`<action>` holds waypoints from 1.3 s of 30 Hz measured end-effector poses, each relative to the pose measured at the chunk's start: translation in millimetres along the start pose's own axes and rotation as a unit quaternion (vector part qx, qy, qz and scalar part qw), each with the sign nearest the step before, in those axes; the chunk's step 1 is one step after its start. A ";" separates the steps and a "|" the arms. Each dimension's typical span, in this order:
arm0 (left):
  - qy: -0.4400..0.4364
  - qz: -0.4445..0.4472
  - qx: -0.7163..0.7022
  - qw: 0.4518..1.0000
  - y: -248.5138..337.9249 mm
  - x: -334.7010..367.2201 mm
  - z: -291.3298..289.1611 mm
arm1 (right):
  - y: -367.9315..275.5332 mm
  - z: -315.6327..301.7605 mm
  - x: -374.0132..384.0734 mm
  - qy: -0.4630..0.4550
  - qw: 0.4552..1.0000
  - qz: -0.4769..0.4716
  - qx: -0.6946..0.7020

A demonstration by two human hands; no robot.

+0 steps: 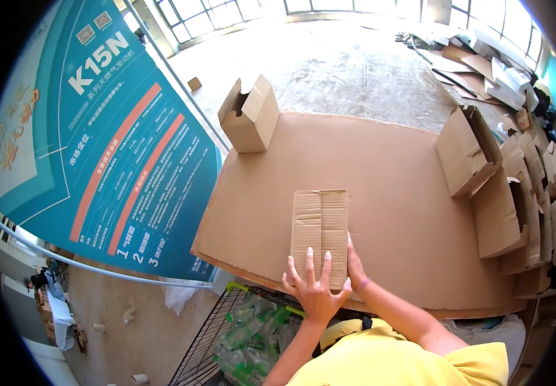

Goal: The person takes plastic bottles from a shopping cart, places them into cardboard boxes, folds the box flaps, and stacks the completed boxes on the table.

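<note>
A small brown cardboard box (320, 212) lies in front of me with its two flaps closed over the top, meeting at a lengthwise seam. My left hand (316, 286) rests on the box's near end, fingers spread and flat on the flaps. Along the right side of the box, my right hand (356, 264) is pressed with its fingers stretched out; part of them is hidden by the box. Under the box is a large brown cardboard sheet (394, 174) that forms the work surface.
An open-topped box (255, 122) stands at the far left corner. Several open boxes (467, 151) crowd the right edge. A teal banner (98, 161) leans in from the left. Below the near edge, a black wire cart (194, 347) holds green-and-clear plastic bottles (242, 334). Flattened cardboard (477, 67) is heaped far right.
</note>
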State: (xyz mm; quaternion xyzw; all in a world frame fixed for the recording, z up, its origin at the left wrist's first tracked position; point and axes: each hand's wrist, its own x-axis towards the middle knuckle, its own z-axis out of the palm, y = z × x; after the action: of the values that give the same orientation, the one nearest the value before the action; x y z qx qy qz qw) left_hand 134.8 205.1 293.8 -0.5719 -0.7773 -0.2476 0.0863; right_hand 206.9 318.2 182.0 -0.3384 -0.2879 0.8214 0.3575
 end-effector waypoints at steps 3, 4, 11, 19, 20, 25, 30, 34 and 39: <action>-0.032 -0.002 -0.007 0.999 0.1 2.2 -7.5 | -29.7 37.1 -47.4 -0.007 0.999 0.037 0.023; -0.033 0.000 -0.009 0.999 0.1 5.3 -7.7 | -20.4 20.2 -34.3 -0.032 0.998 0.043 0.034; 0.013 0.002 0.020 1.000 -35.4 85.4 33.9 | -57.8 27.9 37.9 -0.045 0.989 -0.006 -0.142; 0.091 0.029 0.043 0.994 -99.3 246.1 130.6 | -27.1 -6.9 4.4 -0.064 0.781 -0.190 -0.592; 0.098 0.032 0.045 0.994 -103.3 266.1 143.7 | -17.1 -25.9 -13.2 -0.061 0.718 -0.218 -0.658; 0.088 0.049 0.067 0.993 -119.3 350.1 169.1 | -12.8 -83.2 -121.3 -0.046 0.538 -0.163 -0.826; 0.070 0.080 0.075 0.991 -136.1 399.3 190.6 | -4.3 -93.0 -135.4 -0.011 0.462 -0.152 -0.873; 0.059 0.072 0.077 0.993 -135.6 419.5 207.7 | -5.1 -89.3 -134.3 -0.012 0.444 -0.144 -0.884; 0.006 0.054 0.065 0.996 -139.4 434.0 221.2 | 2.5 -96.1 -134.0 -0.002 0.451 -0.168 -0.876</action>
State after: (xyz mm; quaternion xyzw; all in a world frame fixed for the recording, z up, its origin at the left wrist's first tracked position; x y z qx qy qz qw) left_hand -105.9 648.2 244.3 -0.6048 -0.7591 -0.1950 0.1411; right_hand 348.2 234.2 169.0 -0.4158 -0.9075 0.0594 0.0018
